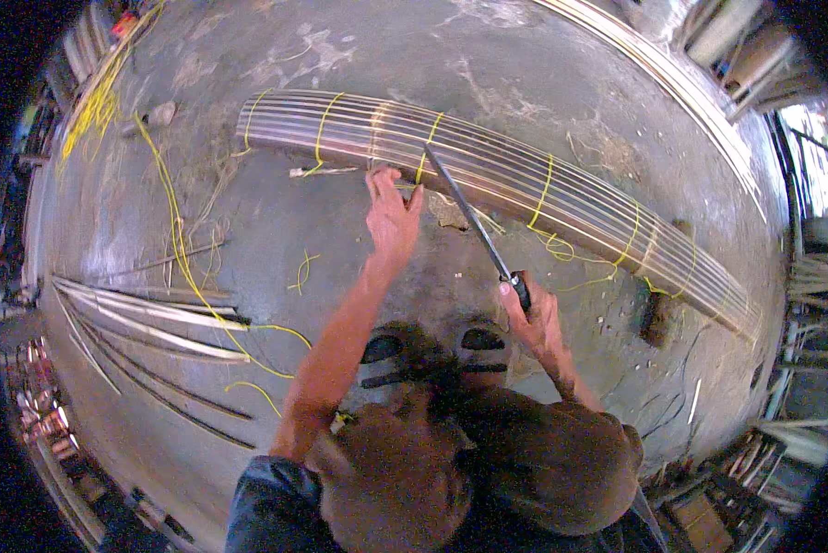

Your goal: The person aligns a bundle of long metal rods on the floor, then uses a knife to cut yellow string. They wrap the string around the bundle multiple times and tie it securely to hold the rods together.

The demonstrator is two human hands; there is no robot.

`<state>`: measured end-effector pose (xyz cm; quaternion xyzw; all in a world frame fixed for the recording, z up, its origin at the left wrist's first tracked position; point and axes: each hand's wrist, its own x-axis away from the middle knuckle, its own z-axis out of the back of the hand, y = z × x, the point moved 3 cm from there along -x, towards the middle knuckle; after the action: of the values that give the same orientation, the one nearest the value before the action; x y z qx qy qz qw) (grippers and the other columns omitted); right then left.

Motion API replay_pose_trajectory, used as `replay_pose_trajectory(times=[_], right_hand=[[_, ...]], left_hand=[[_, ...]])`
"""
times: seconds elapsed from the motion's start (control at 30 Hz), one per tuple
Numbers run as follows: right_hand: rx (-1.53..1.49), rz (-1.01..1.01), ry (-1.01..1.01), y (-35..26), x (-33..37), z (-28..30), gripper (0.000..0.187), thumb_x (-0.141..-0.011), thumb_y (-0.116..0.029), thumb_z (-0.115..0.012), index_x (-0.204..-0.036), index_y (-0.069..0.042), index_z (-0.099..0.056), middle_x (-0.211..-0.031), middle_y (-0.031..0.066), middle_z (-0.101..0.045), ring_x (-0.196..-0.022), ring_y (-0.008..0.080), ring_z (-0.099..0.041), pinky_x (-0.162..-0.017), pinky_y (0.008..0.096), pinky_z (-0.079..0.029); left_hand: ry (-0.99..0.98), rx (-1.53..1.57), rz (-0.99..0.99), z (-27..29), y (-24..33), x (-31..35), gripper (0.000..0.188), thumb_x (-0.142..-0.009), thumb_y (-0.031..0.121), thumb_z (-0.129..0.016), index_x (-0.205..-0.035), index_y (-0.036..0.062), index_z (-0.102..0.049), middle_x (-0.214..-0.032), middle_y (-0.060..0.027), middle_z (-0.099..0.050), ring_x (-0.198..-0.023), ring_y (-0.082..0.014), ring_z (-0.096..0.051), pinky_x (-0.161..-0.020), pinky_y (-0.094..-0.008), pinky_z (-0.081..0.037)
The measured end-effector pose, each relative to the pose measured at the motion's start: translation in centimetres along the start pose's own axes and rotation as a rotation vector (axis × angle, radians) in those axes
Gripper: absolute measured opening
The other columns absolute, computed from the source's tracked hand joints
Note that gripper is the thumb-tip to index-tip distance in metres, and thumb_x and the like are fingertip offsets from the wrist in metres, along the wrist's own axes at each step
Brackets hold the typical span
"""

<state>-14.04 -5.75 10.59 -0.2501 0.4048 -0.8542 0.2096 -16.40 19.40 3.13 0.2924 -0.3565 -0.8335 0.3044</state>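
A long bundle of thin strips (488,157) lies across the floor in front of me, bound at intervals with yellow cords (545,189). My left hand (394,217) reaches to its near edge, fingers bent and thumb held apart, beside one of the cords. Whether a thin strand lies between those fingers is too small to tell. In my right hand (536,323) is the dark handle of a long knife (469,214). Its blade slants up to the left, and the tip overlaps the bundle in view near that same cord.
Loose pale and dark strips (156,318) lie on the floor at left, with yellow cord (170,198) trailing past them. Long pale strips (672,78) run along the far right. A dark block (655,318) sits near the bundle's right end. My knees (543,461) are close below.
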Motion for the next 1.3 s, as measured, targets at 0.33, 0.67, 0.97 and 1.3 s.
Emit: replay_pose_trajectory(times=[0.33,0.67,0.97,1.3], right_hand=[[0.191,0.113,-0.082,-0.3,-2.8,0.1,0.033,-0.092,-0.037,-0.058,-0.095,-0.004,-0.059,-0.064,0.0175,-0.058,-0.055,0.0348,-0.058,-0.054,0.0431,-0.046],[0.442,0.256,-0.176,-1.5,-8.4,-4.9,0.047,-0.091,-0.051,-0.054,-0.095,-0.005,-0.062,-0.071,0.0189,-0.064,-0.068,0.0408,-0.063,-0.063,0.0500,-0.051],[0.493,-0.122,-0.148,6.6,5.4,4.1,0.033,-0.088,-0.035,-0.065,-0.100,-0.004,-0.061,-0.065,0.0155,-0.062,-0.057,0.0329,-0.062,-0.054,0.0428,-0.048],[0.348,-0.370,0.314,6.8,12.2,13.4,0.032,-0.094,-0.033,-0.057,-0.097,-0.002,-0.057,-0.056,0.0058,-0.046,-0.052,0.0128,-0.040,-0.049,0.0327,-0.036]], left_hand=[[-0.237,0.193,0.208,-1.1,-4.7,3.3,0.026,-0.093,0.023,-0.057,-0.099,-0.0018,-0.056,-0.075,-0.0165,-0.059,-0.065,-0.0259,-0.057,-0.062,-0.0387,-0.045],[-0.089,0.353,0.442,0.5,-3.9,6.5,0.036,-0.098,0.027,-0.042,-0.080,-0.0027,-0.052,-0.062,-0.0088,-0.044,-0.060,-0.0181,-0.043,-0.058,-0.0373,-0.037],[-0.216,0.430,0.474,3.1,-2.1,9.1,0.030,-0.097,0.025,-0.048,-0.084,-0.0013,-0.054,-0.076,-0.0053,-0.050,-0.063,-0.0113,-0.043,-0.051,-0.0282,-0.037],[-0.686,1.128,0.775,-13.5,7.7,11.7,0.036,-0.085,0.028,-0.073,-0.109,0.0094,-0.053,-0.109,-0.0068,-0.058,-0.093,-0.0169,-0.060,-0.072,-0.0314,-0.049]])
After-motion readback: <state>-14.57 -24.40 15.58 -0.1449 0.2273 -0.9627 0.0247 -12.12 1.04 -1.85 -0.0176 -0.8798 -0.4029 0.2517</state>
